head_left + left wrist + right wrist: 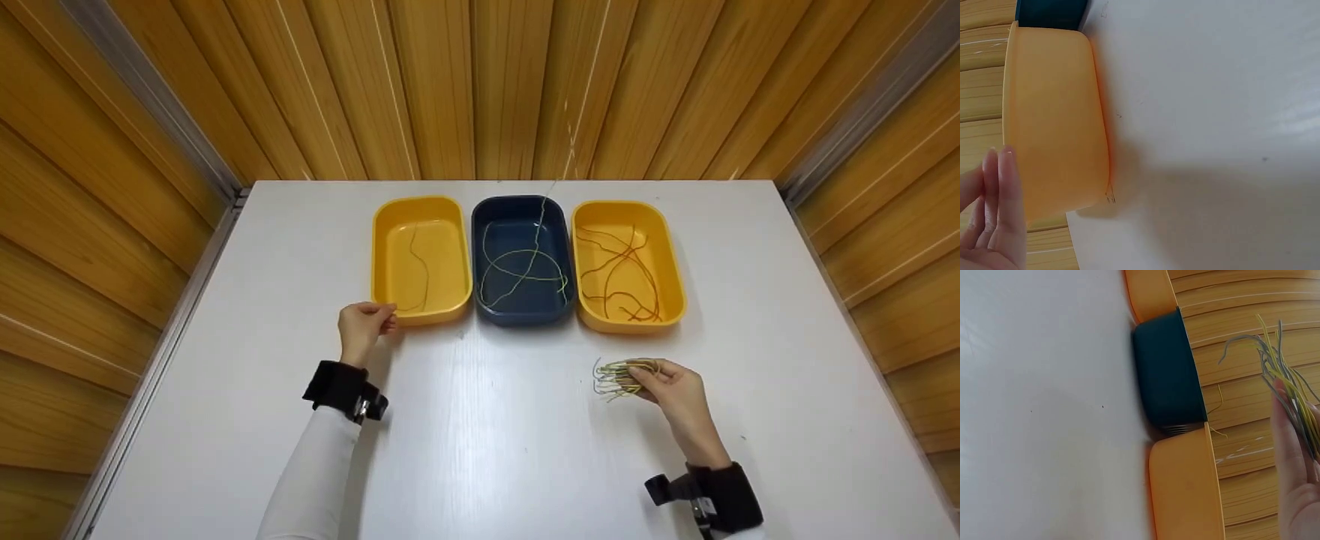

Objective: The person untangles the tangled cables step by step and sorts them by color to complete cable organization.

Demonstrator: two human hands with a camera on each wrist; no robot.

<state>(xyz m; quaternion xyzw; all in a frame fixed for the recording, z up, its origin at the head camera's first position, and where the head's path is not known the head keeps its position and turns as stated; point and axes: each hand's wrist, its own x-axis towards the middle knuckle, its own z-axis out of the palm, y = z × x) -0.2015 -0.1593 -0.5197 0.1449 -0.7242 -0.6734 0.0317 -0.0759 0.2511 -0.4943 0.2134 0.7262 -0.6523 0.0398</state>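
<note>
Look, your left hand [361,327], clearly the nearer, pinched 1 thin wire [427,277] running away ahead of it inside the yellow tray [380,255] just beyond, while your right hand [682,394] gripped the wire bundle [621,375], ends pointing leftward!

1. Hands [363,326] [679,390]: two.
2. Yellow trays [450,259] [676,292]: two.
3. Dark blue tray [515,234]: one.
4. Black wrist straps [334,384] [731,495]: two.
5. Thin wire [427,277] in the left yellow tray: one visible.
6. Bundle of wires [626,375]: one, its strands too overlapped to count.
7. Orange wires [655,289]: several, crossing too much for an exact count.
8. Tabletop [480,450]: one.
</note>
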